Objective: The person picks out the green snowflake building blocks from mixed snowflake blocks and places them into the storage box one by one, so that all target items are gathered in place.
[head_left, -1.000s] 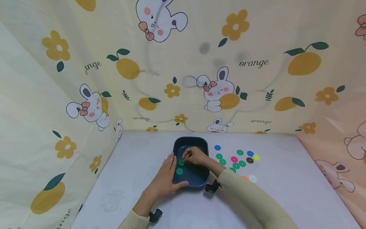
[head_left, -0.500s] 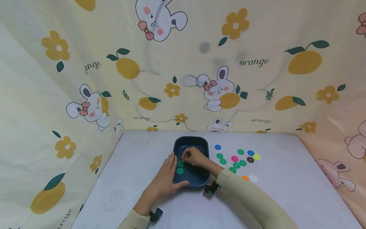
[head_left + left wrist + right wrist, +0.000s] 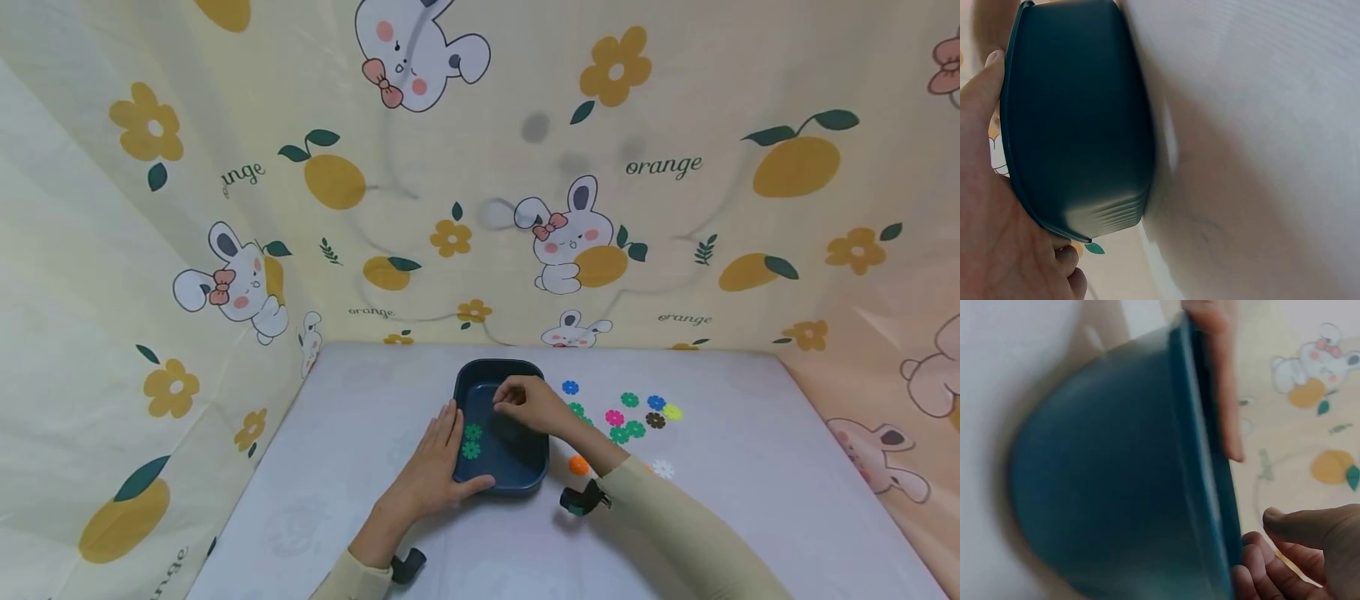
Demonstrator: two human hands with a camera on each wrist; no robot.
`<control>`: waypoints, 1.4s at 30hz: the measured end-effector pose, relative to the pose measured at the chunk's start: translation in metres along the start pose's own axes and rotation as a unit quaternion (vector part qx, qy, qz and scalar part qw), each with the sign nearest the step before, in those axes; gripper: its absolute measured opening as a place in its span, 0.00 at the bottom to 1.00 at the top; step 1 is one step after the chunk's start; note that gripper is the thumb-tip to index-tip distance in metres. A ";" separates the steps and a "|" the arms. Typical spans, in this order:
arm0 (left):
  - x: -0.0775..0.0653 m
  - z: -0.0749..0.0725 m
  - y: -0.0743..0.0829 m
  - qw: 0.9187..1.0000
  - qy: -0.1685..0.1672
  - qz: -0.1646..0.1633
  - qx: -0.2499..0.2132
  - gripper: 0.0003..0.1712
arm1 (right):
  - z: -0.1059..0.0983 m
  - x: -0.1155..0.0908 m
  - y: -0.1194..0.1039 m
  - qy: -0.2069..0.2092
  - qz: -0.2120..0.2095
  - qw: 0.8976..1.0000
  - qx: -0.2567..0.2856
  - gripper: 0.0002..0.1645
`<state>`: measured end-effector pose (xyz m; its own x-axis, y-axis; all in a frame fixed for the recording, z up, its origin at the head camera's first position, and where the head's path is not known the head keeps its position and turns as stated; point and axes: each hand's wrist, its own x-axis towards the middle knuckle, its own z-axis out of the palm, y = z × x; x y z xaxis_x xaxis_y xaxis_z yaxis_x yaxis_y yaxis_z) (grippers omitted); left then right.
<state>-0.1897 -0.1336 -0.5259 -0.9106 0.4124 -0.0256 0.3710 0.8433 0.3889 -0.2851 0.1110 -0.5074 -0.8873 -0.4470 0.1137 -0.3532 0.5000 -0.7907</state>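
Observation:
A dark blue plastic bin [image 3: 517, 477] stands on the white table, its outer wall [image 3: 1079, 119] filling much of the left wrist view. My left hand [image 3: 435, 467] lies along its left rim with straight fingers, the thumb reaching over the near rim. Two green flower-shaped discs, one [image 3: 473, 432] behind the other [image 3: 470, 450], lie inside against the left wall. Over the bin's right half hovers my right hand [image 3: 532, 404], fingers loosely bent. In the right wrist view that hand [image 3: 1310, 550] has thumb and fingertips apart, nothing showing between them.
Right of the bin lie loose flower discs: a blue [image 3: 571, 387], a pink [image 3: 614, 417], a brown [image 3: 656, 420], a yellow [image 3: 672, 412], an orange [image 3: 578, 465], a white [image 3: 663, 469] and several green ones [image 3: 630, 400]. A printed curtain [image 3: 480, 208] surrounds the table.
My right hand has left the farther green disc, which stays in the bin, and has shifted right. An orange disc by the forearm is uncovered. My left hand keeps its place.

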 end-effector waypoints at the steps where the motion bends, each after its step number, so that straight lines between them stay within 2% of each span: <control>1: 0.000 0.000 0.000 1.000 0.000 -0.001 0.001 0.71 | -0.005 -0.003 0.000 0.001 -0.001 1.000 0.003 0.03; 10: 0.000 0.003 -0.001 1.000 0.007 0.002 -0.005 0.71 | -0.041 -0.032 0.012 0.043 0.026 0.999 0.002 0.02; 15: 0.001 0.003 -0.002 1.000 0.007 0.000 -0.004 0.71 | -0.057 -0.044 0.030 0.067 0.043 0.997 0.004 0.04; 21: 0.000 0.005 -0.003 1.000 0.007 0.003 -0.001 0.71 | -0.069 -0.058 0.054 0.075 0.071 0.995 -0.011 0.07; 28: 0.000 0.005 -0.003 1.000 0.012 0.003 -0.003 0.71 | -0.073 -0.071 0.077 0.066 0.143 0.987 -0.035 0.09; 33: 0.000 0.004 -0.003 1.000 0.013 0.003 -0.001 0.71 | -0.071 -0.079 0.091 0.054 0.180 0.982 -0.038 0.12; 42: 0.000 0.003 -0.001 1.000 0.004 0.000 -0.007 0.71 | -0.064 -0.082 0.102 0.056 0.190 0.980 -0.033 0.14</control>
<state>-0.1896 -0.1335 -0.5294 -0.9121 0.4096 -0.0185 0.3682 0.8382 0.4024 -0.2672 0.2457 -0.5588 -0.9842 -0.1368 -0.1122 -0.0070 0.6635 -0.7481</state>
